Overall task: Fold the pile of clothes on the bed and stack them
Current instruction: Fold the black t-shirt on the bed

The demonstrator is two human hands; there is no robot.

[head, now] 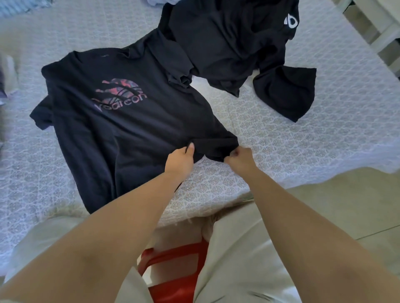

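A dark navy T-shirt [121, 121] with a pink and purple logo lies face up, spread across the bed [303, 140]. Its neck points to the far left and its hem lies toward me. My left hand [180, 159] pinches the hem near the shirt's right corner. My right hand [239, 160] is closed on the same hem corner, a little to the right. A second, black garment [233, 49] with a white mark lies crumpled beyond the shirt, touching its upper sleeve.
The bed has a pale patterned cover, and its near edge runs under my forearms. More pale clothes [155, 2] show at the top edge and the far left. A red stool [173, 266] is between my legs. White furniture [381, 28] stands at the top right on the tiled floor.
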